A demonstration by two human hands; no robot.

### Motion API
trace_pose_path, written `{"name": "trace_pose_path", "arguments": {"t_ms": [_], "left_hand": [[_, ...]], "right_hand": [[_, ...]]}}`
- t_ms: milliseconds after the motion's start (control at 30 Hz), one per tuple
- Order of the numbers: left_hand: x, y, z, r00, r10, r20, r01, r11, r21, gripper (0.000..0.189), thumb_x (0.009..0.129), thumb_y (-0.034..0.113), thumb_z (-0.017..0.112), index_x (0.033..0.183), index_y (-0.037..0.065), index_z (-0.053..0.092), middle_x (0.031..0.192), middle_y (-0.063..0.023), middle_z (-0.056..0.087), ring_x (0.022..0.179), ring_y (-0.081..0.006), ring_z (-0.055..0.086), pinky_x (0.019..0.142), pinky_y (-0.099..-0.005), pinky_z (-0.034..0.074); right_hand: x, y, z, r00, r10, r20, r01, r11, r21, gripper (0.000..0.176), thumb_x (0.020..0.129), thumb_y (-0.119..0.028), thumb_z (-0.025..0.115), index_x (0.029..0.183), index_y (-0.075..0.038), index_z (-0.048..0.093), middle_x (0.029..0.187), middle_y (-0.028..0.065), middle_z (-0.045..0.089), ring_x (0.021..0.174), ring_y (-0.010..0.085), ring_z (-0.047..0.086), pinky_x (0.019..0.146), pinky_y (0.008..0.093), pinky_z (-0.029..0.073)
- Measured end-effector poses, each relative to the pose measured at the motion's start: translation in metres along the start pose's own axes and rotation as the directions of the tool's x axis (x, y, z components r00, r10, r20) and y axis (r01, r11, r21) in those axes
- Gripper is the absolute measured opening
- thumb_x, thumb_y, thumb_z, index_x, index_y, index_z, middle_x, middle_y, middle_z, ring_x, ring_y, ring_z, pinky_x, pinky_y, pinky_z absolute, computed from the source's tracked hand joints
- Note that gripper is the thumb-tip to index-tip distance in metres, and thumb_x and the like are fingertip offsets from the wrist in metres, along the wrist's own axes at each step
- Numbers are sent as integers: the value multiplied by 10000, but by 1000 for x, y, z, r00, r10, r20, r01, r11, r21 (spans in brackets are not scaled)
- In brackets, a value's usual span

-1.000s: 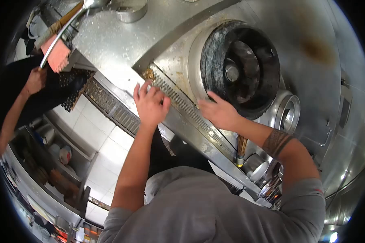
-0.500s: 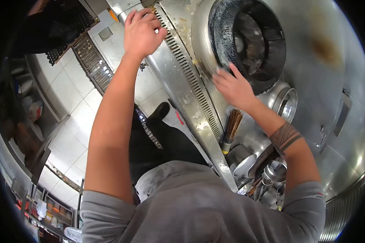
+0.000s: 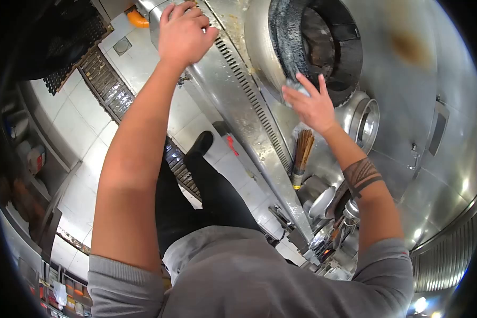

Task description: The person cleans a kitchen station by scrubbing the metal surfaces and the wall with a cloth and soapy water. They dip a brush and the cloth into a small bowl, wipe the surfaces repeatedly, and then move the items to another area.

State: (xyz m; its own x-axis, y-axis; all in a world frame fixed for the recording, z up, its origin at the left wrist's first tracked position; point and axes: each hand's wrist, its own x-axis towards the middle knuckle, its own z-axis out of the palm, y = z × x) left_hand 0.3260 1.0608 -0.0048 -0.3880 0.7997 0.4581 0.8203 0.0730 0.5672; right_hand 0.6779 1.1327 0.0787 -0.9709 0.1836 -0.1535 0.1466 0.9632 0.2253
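My left hand (image 3: 186,36) rests on the steel front edge (image 3: 217,85) of a stove, its fingers bent over the rim beside the slotted drain strip. At the near side of the wok burner (image 3: 287,47), my right hand (image 3: 314,105) presses a silvery scouring pad (image 3: 296,86) against the burner's outer wall. Most of the pad is under the fingers and slightly blurred; thumb and index finger stick out. Pale grey residue coats the burner's dark ring. A bamboo wok brush (image 3: 303,151) stands just below my right hand.
Metal bowls, including a white-rimmed one (image 3: 321,202), and ladles crowd the stove's near end. A round steel pot (image 3: 367,124) sits right of the burner. Behind it rises a steel wall with a tap (image 3: 414,156). A floor grate (image 3: 108,85) crosses the tiles at left.
My right hand has shifted slightly along the burner wall, and the pad under its fingers shows more clearly. The left hand stays on the stove edge. My view has tilted a little.
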Motion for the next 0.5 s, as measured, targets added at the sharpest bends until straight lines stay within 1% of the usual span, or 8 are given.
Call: {"name": "trace_pose_path", "arguments": {"t_ms": [33, 67, 133, 167, 233, 333, 433, 500], "left_hand": [[1, -4, 0, 1000, 13, 9, -13, 1000, 3, 262, 788, 308, 665, 772, 76, 785, 1043, -83, 735, 1259, -287, 564, 1178, -512, 336], [0, -5, 2, 999, 9, 44, -9, 1000, 0, 254, 786, 305, 669, 776, 81, 789, 1045, -84, 735, 1260, -288, 562, 1180, -522, 330], [3, -3, -5, 981, -8, 196, 3, 1000, 25, 267, 806, 318, 678, 866, 95, 812, 1109, -84, 731, 1296, -284, 542, 1207, -545, 299], [2, -4, -2, 978, 3, 207, -7, 1000, 19, 267, 806, 318, 678, 866, 95, 812, 1109, -84, 731, 1296, -284, 542, 1207, -545, 299], [3, -10, 5, 989, 74, 127, -91, 987, 131, 270, 894, 342, 623, 865, 127, 783, 1106, 20, 736, 1316, -210, 551, 1217, -474, 281], [1, -16, 17, 991, 77, 111, -91, 987, 133, 265, 896, 337, 621, 860, 133, 786, 1104, 21, 738, 1309, -215, 554, 1218, -475, 277], [5, -17, 12, 987, 72, 146, -97, 980, 174, 254, 891, 325, 625, 857, 137, 791, 1112, 19, 743, 1300, -222, 561, 1211, -467, 282], [3, -19, 17, 989, 103, 109, -119, 981, 152, 254, 887, 326, 628, 854, 133, 790, 1108, 21, 744, 1298, -224, 561, 1198, -461, 292]], "right_hand": [[12, 2, -1, 995, 30, -94, -31, 999, -16, 322, 811, -134, 686, 1123, -165, 758, 1309, -45, 688, 1482, 244, 443, 1202, 678, 286], [52, -2, 0, 978, 102, -181, -116, 991, -68, 328, 816, -111, 676, 1128, -170, 761, 1304, -63, 690, 1477, 235, 447, 1189, 676, 298], [108, 1, 6, 951, 216, -221, -235, 970, -63, 331, 839, -128, 670, 1154, -178, 759, 1324, -77, 684, 1470, 230, 446, 1175, 681, 305], [115, 2, 9, 936, 261, -238, -282, 958, -57, 336, 852, -154, 671, 1174, -187, 758, 1343, -85, 677, 1467, 233, 446, 1171, 686, 307], [66, -9, 15, 942, 261, -212, -278, 959, -50, 351, 856, -179, 677, 1196, -207, 755, 1370, -101, 663, 1471, 230, 442, 1168, 686, 311], [-24, -34, 15, 949, 315, -27, -316, 945, -86, 402, 840, -217, 709, 1238, -259, 751, 1449, -144, 617, 1484, 218, 428, 1153, 685, 326], [-6, -40, 18, 940, 333, -79, -339, 938, -73, 428, 840, -199, 702, 1261, -266, 739, 1471, -143, 605, 1496, 213, 416, 1151, 680, 326], [59, -33, 32, 926, 337, -171, -349, 936, -47, 493, 839, -165, 690, 1321, -265, 703, 1474, -119, 608, 1503, 233, 402, 1158, 684, 310]]}}
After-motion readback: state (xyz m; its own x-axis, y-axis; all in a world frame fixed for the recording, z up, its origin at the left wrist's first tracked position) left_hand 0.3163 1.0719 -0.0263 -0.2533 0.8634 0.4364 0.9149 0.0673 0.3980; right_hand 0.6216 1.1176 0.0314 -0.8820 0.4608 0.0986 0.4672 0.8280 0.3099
